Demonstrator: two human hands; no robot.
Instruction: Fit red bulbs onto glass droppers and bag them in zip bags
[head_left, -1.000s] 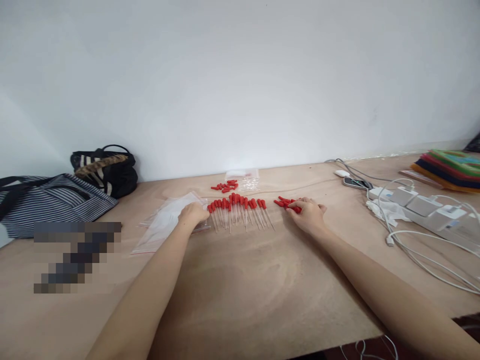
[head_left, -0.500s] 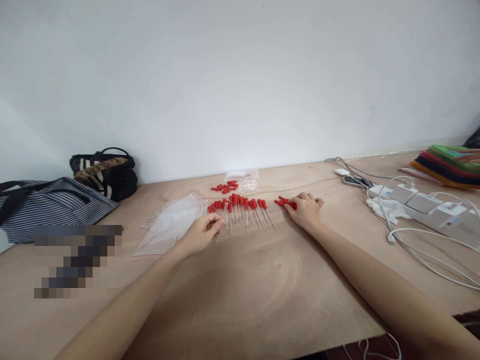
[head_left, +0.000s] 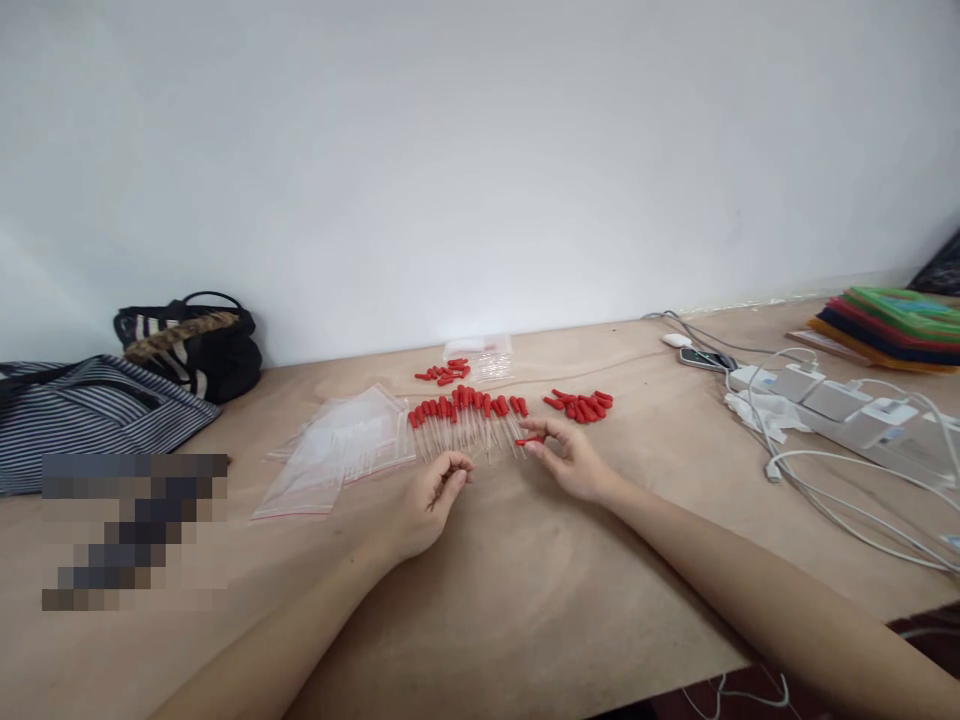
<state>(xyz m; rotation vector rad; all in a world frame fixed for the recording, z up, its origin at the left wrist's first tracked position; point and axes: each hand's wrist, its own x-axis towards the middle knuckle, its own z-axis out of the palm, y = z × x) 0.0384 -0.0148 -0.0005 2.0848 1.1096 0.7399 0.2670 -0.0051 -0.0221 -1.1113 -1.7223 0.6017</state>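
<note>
My right hand (head_left: 576, 466) pinches a red rubber bulb (head_left: 531, 440) between thumb and fingers, just right of a row of droppers (head_left: 465, 398). These droppers have red bulbs at the far end and thin clear tubes toward me. My left hand (head_left: 433, 502) is closed in a pinch in front of the row; whatever its fingertips hold is too thin to make out. Beyond my right hand lies a pile of loose red bulbs (head_left: 582, 407). A smaller group of red bulbs (head_left: 444, 373) sits behind the row, beside clear tubes on a plastic bag (head_left: 476, 352).
Clear zip bags (head_left: 319, 445) overlap left of the droppers. Two bags, one striped (head_left: 97, 415) and one black (head_left: 225, 355), stand at the left. White chargers (head_left: 836, 400), cables and a stack of coloured sheets (head_left: 892, 330) occupy the right.
My right hand has left the bulb pile and moved left toward my other hand with one red bulb. My left hand has shifted slightly right and nearer to me.
</note>
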